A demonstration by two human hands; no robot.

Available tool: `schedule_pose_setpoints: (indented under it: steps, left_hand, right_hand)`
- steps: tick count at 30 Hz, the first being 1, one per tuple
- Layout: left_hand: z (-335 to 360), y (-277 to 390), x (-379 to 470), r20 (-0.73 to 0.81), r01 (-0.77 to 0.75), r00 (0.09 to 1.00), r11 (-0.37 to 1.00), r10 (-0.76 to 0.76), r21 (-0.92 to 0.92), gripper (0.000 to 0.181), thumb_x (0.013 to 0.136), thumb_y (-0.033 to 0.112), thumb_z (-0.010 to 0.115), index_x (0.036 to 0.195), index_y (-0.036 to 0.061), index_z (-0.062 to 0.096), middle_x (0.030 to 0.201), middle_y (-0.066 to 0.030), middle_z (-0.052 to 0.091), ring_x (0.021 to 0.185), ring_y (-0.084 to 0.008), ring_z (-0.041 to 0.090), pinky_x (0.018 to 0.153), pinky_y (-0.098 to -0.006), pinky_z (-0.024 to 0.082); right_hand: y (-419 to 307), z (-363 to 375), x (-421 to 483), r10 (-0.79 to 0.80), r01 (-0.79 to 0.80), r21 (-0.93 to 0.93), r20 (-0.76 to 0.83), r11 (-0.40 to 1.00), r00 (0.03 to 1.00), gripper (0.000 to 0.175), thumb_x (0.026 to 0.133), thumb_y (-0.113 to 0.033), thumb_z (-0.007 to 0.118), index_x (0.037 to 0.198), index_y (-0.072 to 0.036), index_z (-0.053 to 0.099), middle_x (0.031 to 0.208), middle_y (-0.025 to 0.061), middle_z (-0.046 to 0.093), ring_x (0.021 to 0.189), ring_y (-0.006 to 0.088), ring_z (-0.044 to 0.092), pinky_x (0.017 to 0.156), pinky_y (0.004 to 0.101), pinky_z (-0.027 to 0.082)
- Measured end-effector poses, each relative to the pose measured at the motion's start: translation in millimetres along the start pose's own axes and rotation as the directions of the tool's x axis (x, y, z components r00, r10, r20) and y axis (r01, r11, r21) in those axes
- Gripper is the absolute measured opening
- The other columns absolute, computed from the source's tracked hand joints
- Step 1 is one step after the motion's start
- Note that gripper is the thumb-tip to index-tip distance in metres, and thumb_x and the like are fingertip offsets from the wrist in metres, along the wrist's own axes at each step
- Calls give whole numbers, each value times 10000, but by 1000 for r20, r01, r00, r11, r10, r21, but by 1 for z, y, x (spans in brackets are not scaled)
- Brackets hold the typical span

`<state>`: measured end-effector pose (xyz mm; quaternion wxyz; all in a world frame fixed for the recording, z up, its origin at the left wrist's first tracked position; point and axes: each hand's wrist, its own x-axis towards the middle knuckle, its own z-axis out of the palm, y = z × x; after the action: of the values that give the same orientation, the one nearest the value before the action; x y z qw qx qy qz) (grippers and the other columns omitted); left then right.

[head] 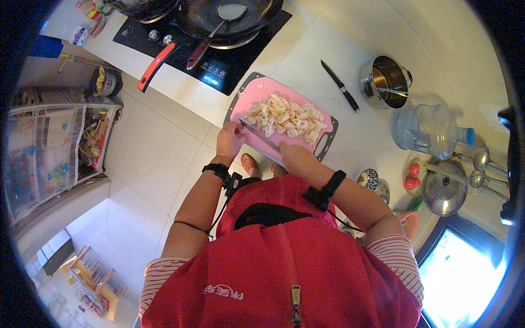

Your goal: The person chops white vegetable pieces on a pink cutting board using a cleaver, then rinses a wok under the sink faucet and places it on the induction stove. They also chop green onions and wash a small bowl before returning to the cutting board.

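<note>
My right hand [296, 158] is closed around the handle of a kitchen knife [261, 135], whose blade slants up and left over the near edge of a pink cutting board [262, 91] with a dark rim. Near the blade's tip is my left hand [230, 140], its fingers bent at the board's near left edge; whether they hold a small piece cannot be told. A pile of pale, cut food pieces [287, 116] covers the middle of the board.
Beyond the board's left end is a black cooktop [262, 39] with a wok [192, 20] and spatula [204, 46]. To the right lie a second knife [340, 86], a steel pot [371, 84], a plastic water bottle [424, 128], a patterned bowl [367, 179] and a metal lid [444, 192].
</note>
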<state>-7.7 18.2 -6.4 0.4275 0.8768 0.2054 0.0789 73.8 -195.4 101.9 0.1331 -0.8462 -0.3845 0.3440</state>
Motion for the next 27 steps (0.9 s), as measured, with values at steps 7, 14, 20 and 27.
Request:
schedule_pose_setpoints:
  steps: [7,14,20,27]
  left_hand:
    - [-2,2,2,66,54,996,997,-51,-47,282,645,82,738,875,22,586,826,-119,593,714,-247,612,654,-326,503]
    - [-4,10,5,101,77,992,996,-72,-40,310,672,44,719,950,30,582,855,-112,601,728,-226,612,657,-306,504]
    - [3,8,22,75,9,997,996,-2,-89,340,692,9,689,1006,34,559,882,-120,589,750,-234,610,662,-313,511]
    - [14,17,57,157,-68,985,997,71,-25,330,681,37,713,982,43,576,867,-104,588,747,-228,606,677,-320,518]
  right_hand:
    - [-6,25,20,22,-20,61,-28,998,999,229,835,-106,462,1028,10,507,833,260,625,797,407,622,687,483,488]
    - [12,38,50,41,-30,114,-96,993,995,228,805,-122,534,966,33,490,806,263,605,775,445,594,671,515,461]
    - [36,16,-6,-48,125,194,-359,973,932,283,830,-144,533,1062,15,503,804,248,602,774,446,583,688,499,470]
    - [74,10,-79,371,-200,448,-334,871,867,232,867,-144,528,1056,-10,521,745,205,610,696,378,606,631,425,488]
